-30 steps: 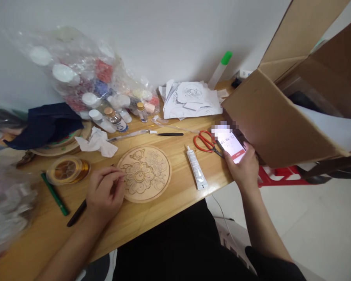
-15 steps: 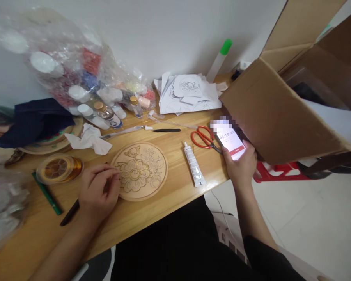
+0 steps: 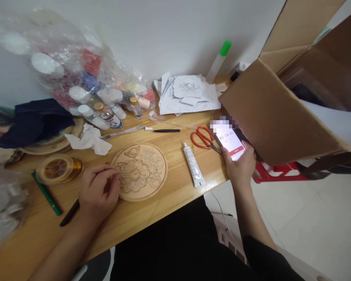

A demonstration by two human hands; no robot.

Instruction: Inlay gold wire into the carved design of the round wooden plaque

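My right hand [image 3: 241, 162] is wrapped round the lower end of a phone [image 3: 230, 138] with a lit screen, at the table's right edge. My left hand [image 3: 101, 189] rests with curled fingers on the left rim of a round wooden board [image 3: 143, 171] that bears a flower design; whatever its fingertips pinch, if anything, is too small to make out. A dark stick-like tool [image 3: 69, 213] lies partly under the left wrist. Between the board and the phone lie a white tube [image 3: 194, 164] and red-handled scissors [image 3: 203, 138].
Black tweezers [image 3: 166, 130], a crumpled tissue [image 3: 89, 139], a spool of golden wire [image 3: 58, 169] and a green pencil [image 3: 46, 194] lie around the board. Behind stand small bottles [image 3: 107, 114], a plastic bag of jars [image 3: 76, 58] and paper drawings [image 3: 190, 93]. A cardboard box [image 3: 263, 113] is at right.
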